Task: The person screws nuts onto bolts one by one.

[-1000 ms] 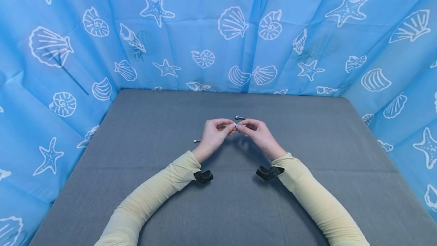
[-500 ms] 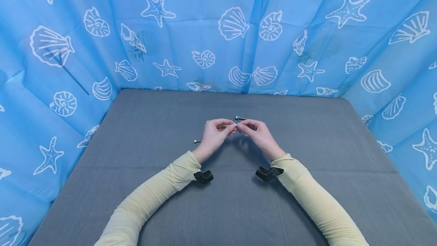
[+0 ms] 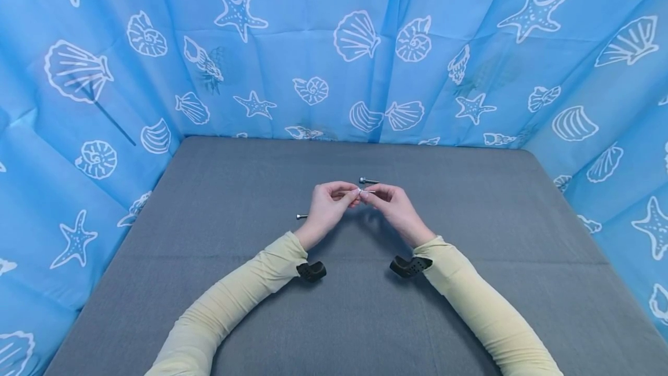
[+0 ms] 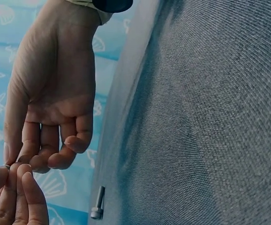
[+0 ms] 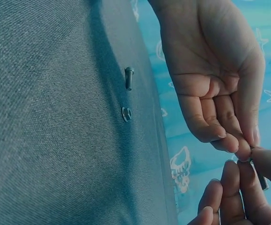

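Observation:
My left hand (image 3: 326, 208) and right hand (image 3: 394, 202) meet at their fingertips above the table. Between the left thumb and fingers is a slim metal bolt (image 5: 263, 180), its dark end showing in the right wrist view. A thin silver length of it points right in the head view. The right thumb and index finger pinch a small bright piece (image 3: 360, 190), seemingly a nut, on the bolt; fingertips mostly cover it. The other right fingers curl loosely. Just beyond the hands lies another bolt (image 3: 368, 180), with a nut near its head (image 4: 96, 212).
A shorter bolt (image 3: 301, 216) lies left of my left wrist. In the right wrist view a loose nut and washer (image 5: 126, 114) lie near that bolt (image 5: 129, 78). Grey cloth covers the table (image 3: 334, 318); a blue shell-patterned curtain (image 3: 313, 45) surrounds it.
The hands stay in place. Half a second ago the right fingertips covered the thin silver length; now they are drawn slightly back and it shows again. The bolt behind shows more fully.

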The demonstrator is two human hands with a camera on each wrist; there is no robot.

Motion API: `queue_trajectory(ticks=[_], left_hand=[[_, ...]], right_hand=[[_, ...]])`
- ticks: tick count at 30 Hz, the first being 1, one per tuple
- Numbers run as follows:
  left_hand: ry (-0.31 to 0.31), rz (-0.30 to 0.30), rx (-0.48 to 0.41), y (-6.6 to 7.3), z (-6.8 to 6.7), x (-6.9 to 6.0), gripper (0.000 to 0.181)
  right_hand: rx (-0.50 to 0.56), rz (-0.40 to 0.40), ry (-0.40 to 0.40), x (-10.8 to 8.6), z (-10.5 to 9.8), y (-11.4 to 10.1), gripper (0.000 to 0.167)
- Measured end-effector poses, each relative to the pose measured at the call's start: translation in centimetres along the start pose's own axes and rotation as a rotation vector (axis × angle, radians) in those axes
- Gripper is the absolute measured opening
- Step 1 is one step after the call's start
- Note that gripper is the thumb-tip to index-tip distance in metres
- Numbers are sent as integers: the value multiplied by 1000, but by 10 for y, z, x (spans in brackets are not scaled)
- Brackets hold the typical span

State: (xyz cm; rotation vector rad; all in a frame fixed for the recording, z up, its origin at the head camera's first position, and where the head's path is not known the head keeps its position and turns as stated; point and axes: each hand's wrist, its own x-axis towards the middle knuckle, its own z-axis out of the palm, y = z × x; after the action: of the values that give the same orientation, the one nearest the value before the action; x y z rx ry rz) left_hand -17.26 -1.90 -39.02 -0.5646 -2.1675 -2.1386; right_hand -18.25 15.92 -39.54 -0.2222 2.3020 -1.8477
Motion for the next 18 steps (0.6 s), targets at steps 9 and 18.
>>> queue_trajectory(ticks=[9,18], left_hand=[[3,1,-10,-2,1,1,16],[-4,-29,-22,-3,3,2,16]], right_hand=[[57,-58,-2,2,0,6,28],[6,-34,23,5,-5,16,32]])
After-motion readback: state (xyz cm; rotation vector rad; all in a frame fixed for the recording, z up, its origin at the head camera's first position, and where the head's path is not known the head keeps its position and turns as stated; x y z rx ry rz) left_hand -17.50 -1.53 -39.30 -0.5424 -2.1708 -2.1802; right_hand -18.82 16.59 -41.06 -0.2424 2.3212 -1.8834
